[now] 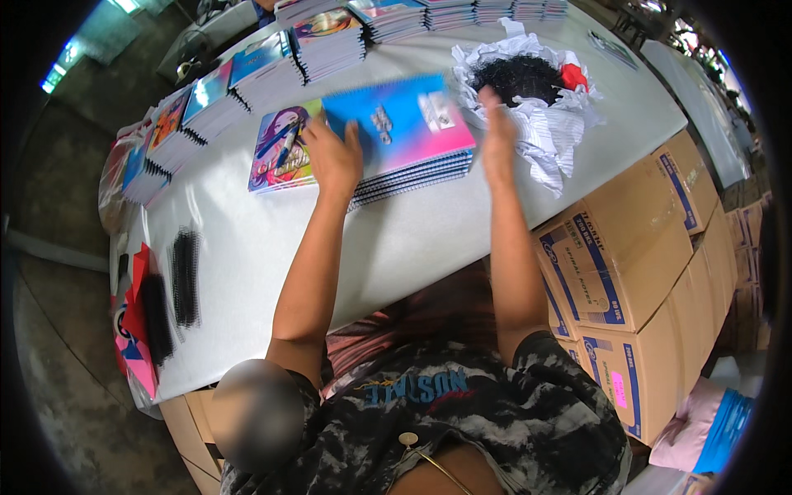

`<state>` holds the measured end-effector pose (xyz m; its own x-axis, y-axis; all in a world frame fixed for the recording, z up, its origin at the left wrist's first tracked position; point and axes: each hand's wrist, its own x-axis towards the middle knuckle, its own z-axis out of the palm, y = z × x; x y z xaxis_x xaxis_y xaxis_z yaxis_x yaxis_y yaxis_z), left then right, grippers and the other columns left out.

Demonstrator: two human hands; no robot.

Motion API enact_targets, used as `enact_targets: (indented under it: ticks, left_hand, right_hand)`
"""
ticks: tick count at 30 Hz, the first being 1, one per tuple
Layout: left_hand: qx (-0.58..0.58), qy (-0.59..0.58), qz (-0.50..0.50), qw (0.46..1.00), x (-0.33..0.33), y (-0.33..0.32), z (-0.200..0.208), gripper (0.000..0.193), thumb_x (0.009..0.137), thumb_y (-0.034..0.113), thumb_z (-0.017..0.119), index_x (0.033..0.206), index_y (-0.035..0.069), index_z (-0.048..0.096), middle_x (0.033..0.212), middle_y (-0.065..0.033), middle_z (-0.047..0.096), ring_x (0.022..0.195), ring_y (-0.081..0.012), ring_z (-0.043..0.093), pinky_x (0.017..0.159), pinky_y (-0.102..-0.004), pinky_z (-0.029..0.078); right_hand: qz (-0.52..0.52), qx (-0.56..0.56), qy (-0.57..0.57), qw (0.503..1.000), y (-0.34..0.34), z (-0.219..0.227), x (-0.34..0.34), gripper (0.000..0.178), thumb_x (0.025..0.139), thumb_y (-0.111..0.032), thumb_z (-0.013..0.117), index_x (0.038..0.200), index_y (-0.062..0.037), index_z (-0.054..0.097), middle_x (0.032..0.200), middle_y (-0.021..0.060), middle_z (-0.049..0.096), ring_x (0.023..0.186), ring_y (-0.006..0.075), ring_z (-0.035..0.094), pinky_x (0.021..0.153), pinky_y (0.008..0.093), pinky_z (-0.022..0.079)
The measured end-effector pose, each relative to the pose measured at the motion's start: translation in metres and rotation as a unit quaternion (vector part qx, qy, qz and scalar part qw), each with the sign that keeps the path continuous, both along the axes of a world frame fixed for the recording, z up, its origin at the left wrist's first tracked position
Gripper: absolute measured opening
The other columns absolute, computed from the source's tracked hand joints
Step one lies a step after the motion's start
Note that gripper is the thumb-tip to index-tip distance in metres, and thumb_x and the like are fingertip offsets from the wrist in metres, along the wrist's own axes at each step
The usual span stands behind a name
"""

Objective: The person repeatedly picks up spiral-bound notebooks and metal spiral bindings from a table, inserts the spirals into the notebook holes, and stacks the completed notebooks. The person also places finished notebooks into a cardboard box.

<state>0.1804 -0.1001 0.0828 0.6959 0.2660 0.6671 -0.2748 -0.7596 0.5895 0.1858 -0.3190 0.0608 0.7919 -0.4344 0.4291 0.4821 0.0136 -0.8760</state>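
Notebook stack (400, 103), blue-pink top, on white table (421, 239) between both hands, long axis roughly left-right; left hand (334, 161) nearer, over left end beside illustrated-cover notebook (272, 171), thumb spread, contact unclear; right hand (499, 136) blurred, just off right edge, fingers straight, apparently empty. Crumpled paper (542, 136) with black coils (516, 78) crowding right side; beyond, notebook piles (334, 54).

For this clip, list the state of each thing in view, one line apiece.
Left hand: over the notebooks, thumb and fingers apart; grip unclear
Right hand: open, blurred
Blue-and-pink notebooks: closed, stacked
Far notebook piles: closed, stacked in a curved row
White paper: crumpled, opened around black coils
Left coil bundle: lying down
Cardboard boxes: stacked
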Motion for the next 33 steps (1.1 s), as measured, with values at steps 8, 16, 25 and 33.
enact_targets:
  ticks: [8,16,25,33]
  left_hand:
    - [-0.106,0.083,-0.003,0.991,-0.027,0.006,-0.03,0.036,0.088,0.033,0.053,0.088,-0.002,0.061,0.083,-0.0145,0.057,0.072,-0.0239,0.055,0.065,-0.0346,0.044]
    - [-0.365,-0.005,-0.007,0.931,-0.039,-0.01,-0.056,0.028,0.092,0.024,0.049,0.089,-0.002,0.056,0.085,-0.0082,0.056,0.082,-0.0151,0.053,0.074,-0.0285,0.042]
    - [-0.377,0.093,-0.146,0.91,-0.018,0.011,-0.053,0.036,0.088,0.014,0.048,0.119,-0.004,0.051,0.114,-0.0167,0.057,0.104,-0.0204,0.054,0.091,-0.029,0.039]
    - [-0.021,0.048,-0.025,0.998,-0.014,0.068,-0.001,0.045,0.073,0.008,0.058,0.118,0.006,0.055,0.112,-0.0142,0.059,0.105,-0.0316,0.055,0.092,-0.0358,0.04]
  right_hand:
    - [-0.078,-0.029,0.046,0.995,0.039,-0.044,-0.005,0.032,0.085,-0.021,0.06,0.105,0.0047,0.06,0.093,0.0127,0.065,0.086,0.0139,0.059,0.08,0.0267,0.044]
    - [-0.127,-0.066,0.003,0.99,0.049,-0.048,-0.01,0.033,0.087,-0.021,0.057,0.108,0.0052,0.059,0.101,0.0158,0.063,0.093,0.0171,0.058,0.083,0.0287,0.043]
    - [-0.104,0.025,0.059,0.992,0.05,-0.056,0.001,0.033,0.089,-0.019,0.049,0.109,0.0058,0.058,0.1,0.0151,0.064,0.091,0.0189,0.059,0.083,0.0283,0.044]
    - [-0.163,-0.121,0.012,0.979,0.046,-0.051,-0.011,0.04,0.091,-0.024,0.047,0.117,0.0059,0.051,0.106,0.0221,0.06,0.095,0.0264,0.059,0.081,0.0321,0.044]
